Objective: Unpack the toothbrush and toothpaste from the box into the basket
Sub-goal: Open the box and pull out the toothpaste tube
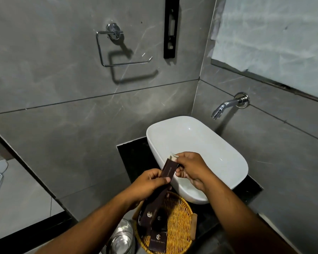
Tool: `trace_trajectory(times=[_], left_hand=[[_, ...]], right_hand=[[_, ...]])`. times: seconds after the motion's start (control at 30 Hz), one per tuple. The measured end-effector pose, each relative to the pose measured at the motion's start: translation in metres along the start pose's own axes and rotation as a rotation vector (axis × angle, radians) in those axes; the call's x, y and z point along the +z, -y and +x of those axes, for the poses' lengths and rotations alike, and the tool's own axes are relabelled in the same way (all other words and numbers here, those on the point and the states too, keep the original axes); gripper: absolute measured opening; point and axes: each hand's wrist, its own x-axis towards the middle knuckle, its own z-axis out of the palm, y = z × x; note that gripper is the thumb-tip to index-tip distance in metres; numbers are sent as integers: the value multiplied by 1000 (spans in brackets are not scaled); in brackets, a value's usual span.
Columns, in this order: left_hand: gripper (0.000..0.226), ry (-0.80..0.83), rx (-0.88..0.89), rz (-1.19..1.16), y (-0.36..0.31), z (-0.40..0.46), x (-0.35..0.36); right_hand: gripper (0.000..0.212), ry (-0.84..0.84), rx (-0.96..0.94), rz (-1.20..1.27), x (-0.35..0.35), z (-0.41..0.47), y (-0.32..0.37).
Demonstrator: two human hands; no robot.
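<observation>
A long dark brown box (168,170) is held upright-tilted over the front of the sink. My left hand (149,184) grips the box around its middle. My right hand (190,167) pinches a pale item (173,156) that sticks out of the box's open top end; I cannot tell whether it is the toothbrush or the toothpaste. Below the hands sits a round woven yellow basket (180,222) holding several dark brown branded packets (157,241).
A white oval sink (200,142) stands on a black counter (132,158), with a chrome wall tap (228,105) above it. A steel bin (121,239) sits left of the basket. On the grey tiled wall hang an empty paper holder (117,50) and a black bracket (171,28).
</observation>
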Motion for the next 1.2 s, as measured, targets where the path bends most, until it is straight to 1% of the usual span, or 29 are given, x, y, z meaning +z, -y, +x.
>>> trace_trajectory(times=[0.07,0.13,0.2,0.23,0.27,0.33,0.4,0.47,0.53,0.57,0.6,0.67,0.73,0.8,0.87,0.9,0.93,1.0,1.03,1.1,1.2], left_hand=[[14,70,-49,-75,6,-5,-3],[20,97,-57,-75,4,-7,-12],[33,120,-65,13,-5,-5,-24],[38,143,-69,76,-12,-3,-30],[39,173,-70,131,-20,-2,-35],[32,246,-70,205,-32,1,-42],[27,317,-93,249,-44,4,-47],[24,385,-175,255,-56,7,-54],[19,455,-279,236,-68,8,-67],[17,462,-306,236,-73,7,-75],[18,433,-314,235,-78,6,-84],[19,265,-278,207,-83,5,-98],[11,8,-167,105,-85,7,-102],[1,-242,-41,-51,-85,13,-95],[9,-413,43,-174,-81,19,-79],[13,-460,69,-213,-78,22,-69],[15,-471,93,-242,-76,23,-57],[7,-451,134,-291,-73,26,-33],[7,-457,159,-290,-73,26,-22],[17,-482,231,-196,-76,27,-8],[19,-403,352,64,-84,21,7]], right_hand=[[13,-48,2,104,-6,1,-2],[21,-43,-7,112,-14,0,-7],[29,44,-26,58,-21,-2,-14],[30,103,-33,43,-23,-3,-16],[28,155,-39,40,-25,-4,-16],[21,216,-58,39,-27,-5,-15],[16,209,-83,36,-28,-5,-14],[17,162,-104,66,-26,-4,-16],[19,90,-109,151,-26,-4,-19],[19,52,-108,204,-27,-4,-20],[18,23,-106,259,-29,-5,-22],[16,0,-93,366,-32,-5,-26],[15,-1,-67,449,-30,-7,-30],[14,13,-15,528,-22,-8,-37],[13,28,40,613,-10,-9,-43],[14,32,57,649,-3,-10,-46],[16,40,62,672,3,-10,-48],[18,81,55,695,13,-11,-53],[19,98,56,709,17,-11,-55],[21,99,71,735,23,-12,-58],[30,45,123,762,28,-12,-60]])
